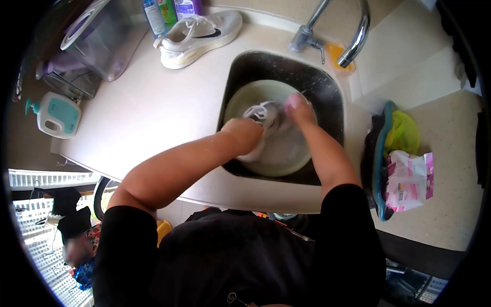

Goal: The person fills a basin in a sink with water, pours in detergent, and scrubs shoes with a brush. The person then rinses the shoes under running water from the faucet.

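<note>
A pale green basin (pixel 294 161) with cloudy water stands in the dark steel sink (pixel 327 92). In it lies a light-coloured shoe (pixel 253 153) with white laces. My left hand (pixel 244 134) is closed round the shoe at the basin's left side. To the right, my right hand (pixel 300 108) has its fingers wrapped round something pink, blurred by motion, close to the shoe's right side. A second white shoe (pixel 199 38) with a dark mark rests on the counter behind the sink, untouched.
A chrome faucet (pixel 305 37) rises behind the sink. Bottles (pixel 188 7) and a clear container (pixel 99 43) stand back left, a pump bottle (pixel 59 115) far left. At right, a blue-rimmed tray (pixel 381 158) holds a pink-white packet (pixel 407 179).
</note>
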Demonstrator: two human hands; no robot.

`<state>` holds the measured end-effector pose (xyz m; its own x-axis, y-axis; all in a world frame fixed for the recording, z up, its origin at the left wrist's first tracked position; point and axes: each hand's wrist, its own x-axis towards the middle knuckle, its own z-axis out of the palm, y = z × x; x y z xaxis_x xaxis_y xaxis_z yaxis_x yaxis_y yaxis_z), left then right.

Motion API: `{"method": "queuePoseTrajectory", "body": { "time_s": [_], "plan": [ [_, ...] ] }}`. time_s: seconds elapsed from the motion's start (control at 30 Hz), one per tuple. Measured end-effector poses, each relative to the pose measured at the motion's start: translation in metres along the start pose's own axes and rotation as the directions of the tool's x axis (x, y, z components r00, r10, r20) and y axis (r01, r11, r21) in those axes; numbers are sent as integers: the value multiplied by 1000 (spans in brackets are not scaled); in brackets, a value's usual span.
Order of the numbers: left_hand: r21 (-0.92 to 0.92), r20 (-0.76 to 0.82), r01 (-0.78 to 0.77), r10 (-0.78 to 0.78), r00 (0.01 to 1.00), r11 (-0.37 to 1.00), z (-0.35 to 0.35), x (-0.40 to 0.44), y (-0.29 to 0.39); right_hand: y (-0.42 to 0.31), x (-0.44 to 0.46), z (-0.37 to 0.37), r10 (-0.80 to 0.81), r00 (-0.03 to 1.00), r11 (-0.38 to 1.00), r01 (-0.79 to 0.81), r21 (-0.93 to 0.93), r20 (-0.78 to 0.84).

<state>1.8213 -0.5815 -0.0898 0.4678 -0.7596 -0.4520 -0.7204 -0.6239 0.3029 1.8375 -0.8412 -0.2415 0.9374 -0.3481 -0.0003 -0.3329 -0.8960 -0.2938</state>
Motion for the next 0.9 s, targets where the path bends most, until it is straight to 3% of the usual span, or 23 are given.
{"method": "queuePoseTrajectory", "body": {
  "time_s": [0.03, 0.07, 0.13, 0.17, 0.23, 0.27, 0.33, 0.37, 0.43, 0.47, 0.57, 0.63, 0.77, 0.8, 0.83, 0.9],
  "plan": [
    [171, 54, -28, 19, 998, 985, -7, -2, 0, 3, -2, -7, 33, 999, 999, -34, 18, 20],
    [279, -54, -36, 53, 997, 960, -6, -7, 0, 3, -6, -9, 25, 989, 999, -21, -27, 145],
    [34, -314, 76, -61, 948, 997, 17, -10, -4, 0, -20, -10, 31, 920, 995, 8, -98, 392],
    [-96, -425, 110, -141, 894, 989, 30, -9, -6, -3, -27, 1, 44, 958, 993, -11, -116, 285],
    [-485, -367, 159, -365, 856, 860, 49, -7, -3, -8, -42, 31, 74, 995, 987, -64, -148, 62],
    [-654, -304, 171, -463, 833, 737, 58, -6, 0, -2, -39, 43, 73, 995, 994, -68, -86, 63],
    [-715, -284, 206, -547, 787, 668, 74, -3, 8, 9, -21, 56, 75, 996, 996, -77, 36, 55],
    [-743, -275, 221, -588, 761, 632, 81, -2, 8, 5, -17, 43, 92, 986, 960, -126, 251, 139],
    [-678, -169, 323, -568, 805, 660, 87, 6, 3, -1, -13, 2, 60, 950, 751, -245, 613, 306],
    [-645, -165, 343, -563, 810, 683, 83, 11, 3, -20, -27, -31, -15, 977, 737, -132, 663, 211],
    [-566, -168, 346, -515, 840, 749, 82, 25, 4, -59, -72, -90, -318, 917, 739, 81, 669, 241],
    [-512, -200, 301, -453, 869, 804, 93, 40, -7, -79, -90, -91, -558, 823, 712, 410, 570, 106],
    [-553, -240, 171, -352, 905, 816, 70, 31, -8, -96, -101, -79, -499, 864, 781, 418, 464, 62],
    [-498, -298, 147, -329, 896, 854, 70, 28, -8, -90, -111, -87, -538, 840, 763, 451, 464, 69],
    [-427, -458, 65, -278, 845, 902, 75, 29, -10, -87, -121, -89, -536, 842, 761, 454, 464, 55],
    [-231, -727, -70, -125, 675, 970, 89, 39, -16, -82, -132, -94, -523, 852, 762, 456, 461, 23]
  ]
}}
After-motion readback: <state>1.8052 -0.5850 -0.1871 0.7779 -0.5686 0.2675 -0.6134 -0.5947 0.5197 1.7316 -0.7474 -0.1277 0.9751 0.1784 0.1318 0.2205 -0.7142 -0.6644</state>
